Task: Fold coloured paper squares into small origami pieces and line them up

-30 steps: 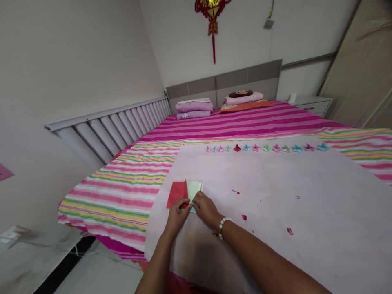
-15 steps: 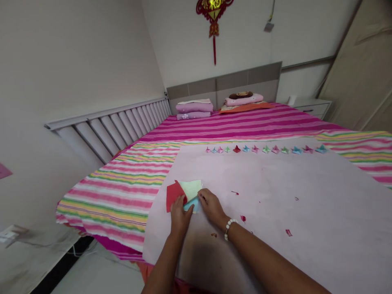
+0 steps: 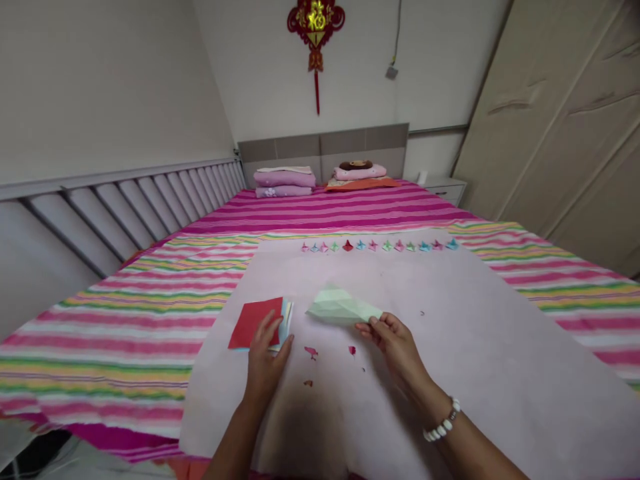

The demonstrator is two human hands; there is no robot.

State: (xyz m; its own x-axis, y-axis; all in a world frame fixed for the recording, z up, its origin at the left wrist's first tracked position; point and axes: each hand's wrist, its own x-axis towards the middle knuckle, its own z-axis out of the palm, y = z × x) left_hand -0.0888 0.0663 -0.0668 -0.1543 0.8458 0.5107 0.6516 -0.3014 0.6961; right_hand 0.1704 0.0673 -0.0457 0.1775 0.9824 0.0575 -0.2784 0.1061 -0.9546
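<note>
A pale green sheet of paper (image 3: 340,307) is pinched by one corner between the thumb and fingers of my right hand (image 3: 395,343). The sheet is raised a little off the white board and slants to the left. My left hand (image 3: 269,353) has its fingers apart, with the fingertips over the right side of a stack of coloured paper (image 3: 253,321). Red lies on top of that stack, and blue, yellow and white edges show at its right side. Whether the left fingertips press on the stack, I cannot tell.
A large white sheet (image 3: 425,367) covers the near part of the striped bed. Along its far edge runs a row of small folded paper pieces (image 3: 373,245). Red paper scraps (image 3: 311,352) lie between my hands. A railing (image 3: 150,193) borders the left side.
My right hand has drawn the green sheet out of the stack and moved right with it. The red paper now lies flat on top, and my left fingers have spread. The view has shifted right.
</note>
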